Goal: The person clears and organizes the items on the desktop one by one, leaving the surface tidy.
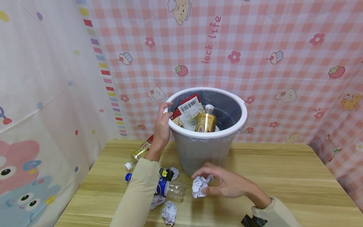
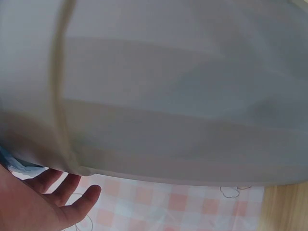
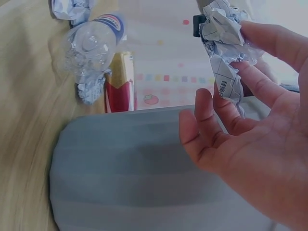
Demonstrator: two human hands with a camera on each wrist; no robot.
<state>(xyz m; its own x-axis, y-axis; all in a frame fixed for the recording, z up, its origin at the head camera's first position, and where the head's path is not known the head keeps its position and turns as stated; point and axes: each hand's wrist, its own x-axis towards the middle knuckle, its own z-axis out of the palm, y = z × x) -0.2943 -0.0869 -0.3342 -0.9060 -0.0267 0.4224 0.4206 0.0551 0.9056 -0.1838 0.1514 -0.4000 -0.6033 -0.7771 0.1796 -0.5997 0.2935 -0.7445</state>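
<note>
A grey trash bin with a white rim stands on the table and tilts a little toward me. My left hand grips its rim on the left side, fingers hooked over the edge. In the left wrist view the bin's grey wall fills most of the picture, and the fingers show at its rim. My right hand pinches a crumpled paper ball between thumb and fingers, in front of the bin's lower wall. Printed lines show on this paper in the right wrist view.
Inside the bin lie a gold-labelled bottle and a red-and-white packet. Left of it on the wooden table are a blue-labelled clear bottle, a red-and-gold bottle and several paper balls. Patterned cloth hangs behind.
</note>
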